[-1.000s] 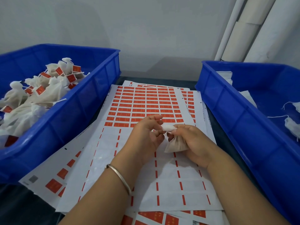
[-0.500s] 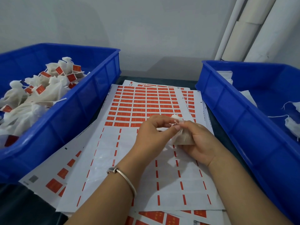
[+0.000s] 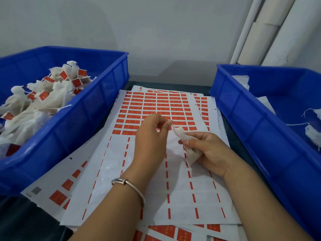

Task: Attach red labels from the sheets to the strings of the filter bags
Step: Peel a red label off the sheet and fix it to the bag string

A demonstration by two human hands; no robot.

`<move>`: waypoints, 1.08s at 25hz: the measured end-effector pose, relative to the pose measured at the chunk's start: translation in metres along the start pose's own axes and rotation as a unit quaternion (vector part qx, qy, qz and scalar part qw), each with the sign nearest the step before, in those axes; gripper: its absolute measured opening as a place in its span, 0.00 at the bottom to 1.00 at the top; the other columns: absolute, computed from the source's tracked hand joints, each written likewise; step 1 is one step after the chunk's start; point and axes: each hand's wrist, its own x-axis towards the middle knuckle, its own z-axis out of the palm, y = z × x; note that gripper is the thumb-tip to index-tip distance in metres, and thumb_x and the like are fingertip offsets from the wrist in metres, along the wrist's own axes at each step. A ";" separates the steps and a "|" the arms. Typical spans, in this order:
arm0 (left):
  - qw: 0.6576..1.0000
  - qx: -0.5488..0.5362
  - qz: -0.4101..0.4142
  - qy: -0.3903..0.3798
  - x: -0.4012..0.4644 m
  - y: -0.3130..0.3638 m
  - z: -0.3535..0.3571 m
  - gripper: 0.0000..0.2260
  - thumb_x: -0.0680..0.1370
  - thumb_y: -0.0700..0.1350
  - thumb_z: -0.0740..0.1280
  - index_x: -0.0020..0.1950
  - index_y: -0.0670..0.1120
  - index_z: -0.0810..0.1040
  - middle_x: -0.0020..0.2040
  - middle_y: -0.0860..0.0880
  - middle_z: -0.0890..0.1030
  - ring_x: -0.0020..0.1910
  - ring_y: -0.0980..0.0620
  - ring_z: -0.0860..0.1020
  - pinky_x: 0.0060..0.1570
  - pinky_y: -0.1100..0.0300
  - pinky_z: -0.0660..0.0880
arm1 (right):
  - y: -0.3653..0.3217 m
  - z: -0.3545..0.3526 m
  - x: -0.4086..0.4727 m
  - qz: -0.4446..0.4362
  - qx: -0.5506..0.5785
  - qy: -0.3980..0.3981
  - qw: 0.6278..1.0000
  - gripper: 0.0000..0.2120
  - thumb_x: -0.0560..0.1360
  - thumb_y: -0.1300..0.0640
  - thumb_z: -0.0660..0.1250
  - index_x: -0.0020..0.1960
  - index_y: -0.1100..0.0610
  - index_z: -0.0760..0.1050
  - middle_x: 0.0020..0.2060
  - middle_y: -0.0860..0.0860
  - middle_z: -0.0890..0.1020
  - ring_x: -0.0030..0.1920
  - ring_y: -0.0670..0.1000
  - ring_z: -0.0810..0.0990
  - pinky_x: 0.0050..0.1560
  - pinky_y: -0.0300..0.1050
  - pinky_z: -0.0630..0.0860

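Observation:
A small white filter bag (image 3: 189, 148) is held over the label sheets by my right hand (image 3: 208, 150), whose fingers curl round its body. My left hand (image 3: 151, 136) pinches the bag's thin string near its gathered top, thumb and forefinger together at about the sheet's middle. The top label sheet (image 3: 156, 108) carries rows of red labels in its far half; its near half is peeled down to white backing with red strips. No label is visible on this bag's string.
A blue bin (image 3: 86, 108) on the left holds several filter bags with red labels (image 3: 43, 96). A blue bin (image 3: 260, 122) on the right holds a few unlabelled bags (image 3: 312, 134). More label sheets (image 3: 57, 195) lie beneath. White pipes stand at the back right.
My hands have drawn apart slightly: the left hand rose away from the bag pinching the string, and the right hand tilted the bag so its top points up-left.

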 end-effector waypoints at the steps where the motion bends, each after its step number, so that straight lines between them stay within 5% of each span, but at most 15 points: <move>1: 1.000 -0.003 -0.006 0.027 0.002 0.000 -0.003 0.10 0.75 0.50 0.66 0.36 0.58 0.69 0.37 0.62 0.73 0.36 0.60 0.74 0.33 0.74 0.63 | 0.000 -0.002 0.001 0.002 -0.014 -0.007 1.000 0.10 0.69 0.62 0.73 0.41 0.47 0.86 0.42 0.40 0.84 0.52 0.53 0.81 0.47 0.42 0.79; 6: 0.994 -0.014 -0.006 0.106 0.003 -0.001 -0.007 0.10 0.76 0.49 0.65 0.36 0.58 0.68 0.36 0.62 0.72 0.36 0.60 0.73 0.33 0.74 0.63 | -0.006 -0.009 -0.007 0.000 -0.114 -0.087 0.990 0.13 0.61 0.52 0.76 0.45 0.42 0.84 0.45 0.36 0.83 0.55 0.53 0.78 0.49 0.42 0.77; 8: 0.997 -0.027 -0.002 0.069 0.003 -0.001 -0.005 0.09 0.76 0.50 0.65 0.36 0.58 0.69 0.36 0.62 0.73 0.36 0.61 0.75 0.30 0.74 0.65 | -0.008 -0.011 -0.010 0.001 -0.133 -0.138 0.981 0.17 0.58 0.48 0.78 0.47 0.40 0.83 0.47 0.37 0.83 0.55 0.52 0.80 0.49 0.41 0.79; 11: 0.997 -0.068 0.030 -0.018 -0.001 -0.002 -0.003 0.08 0.74 0.50 0.67 0.36 0.58 0.72 0.33 0.63 0.76 0.40 0.68 0.75 0.31 0.78 0.68 | -0.006 -0.006 -0.012 -0.008 -0.029 -0.198 0.980 0.10 0.72 0.47 0.69 0.51 0.47 0.84 0.47 0.49 0.85 0.50 0.53 0.83 0.51 0.42 0.79; 17: 0.996 -0.087 0.000 -0.038 0.001 -0.004 0.002 0.06 0.74 0.51 0.67 0.38 0.58 0.74 0.35 0.63 0.76 0.39 0.66 0.76 0.28 0.78 0.68 | 0.002 0.003 -0.006 -0.044 0.034 -0.101 0.993 0.11 0.69 0.50 0.68 0.46 0.53 0.85 0.43 0.53 0.85 0.48 0.50 0.84 0.49 0.41 0.78; 19: 0.996 -0.062 -0.064 -0.022 0.012 -0.009 0.000 0.02 0.75 0.53 0.66 0.43 0.57 0.75 0.38 0.64 0.75 0.36 0.62 0.76 0.28 0.75 0.69 | 0.002 0.003 -0.004 -0.039 0.032 -0.076 0.996 0.10 0.69 0.51 0.68 0.42 0.55 0.85 0.45 0.52 0.85 0.48 0.48 0.84 0.46 0.39 0.79; 22: 0.991 0.053 -0.110 -0.055 0.038 -0.017 -0.004 0.16 0.74 0.53 0.68 0.61 0.53 0.73 0.50 0.58 0.76 0.42 0.58 0.76 0.32 0.68 0.72 | 0.002 0.005 -0.005 -0.031 0.031 -0.067 0.997 0.10 0.68 0.50 0.68 0.44 0.53 0.85 0.43 0.52 0.85 0.45 0.48 0.84 0.42 0.38 0.79; 25: 0.967 0.190 -0.053 -0.160 0.042 -0.030 0.000 0.20 0.73 0.57 0.69 0.63 0.54 0.72 0.61 0.54 0.76 0.46 0.58 0.75 0.31 0.70 0.69 | 0.003 0.006 -0.006 -0.028 0.051 -0.062 0.996 0.10 0.67 0.51 0.68 0.46 0.49 0.85 0.40 0.50 0.85 0.40 0.48 0.84 0.42 0.39 0.79; 27: 0.950 0.242 -0.001 -0.197 0.031 -0.045 0.007 0.22 0.72 0.62 0.67 0.62 0.54 0.71 0.61 0.54 0.76 0.50 0.56 0.76 0.44 0.65 0.72 | 0.003 0.007 -0.007 -0.026 0.059 -0.059 0.996 0.10 0.67 0.52 0.69 0.45 0.49 0.85 0.44 0.47 0.85 0.43 0.46 0.84 0.44 0.40 0.80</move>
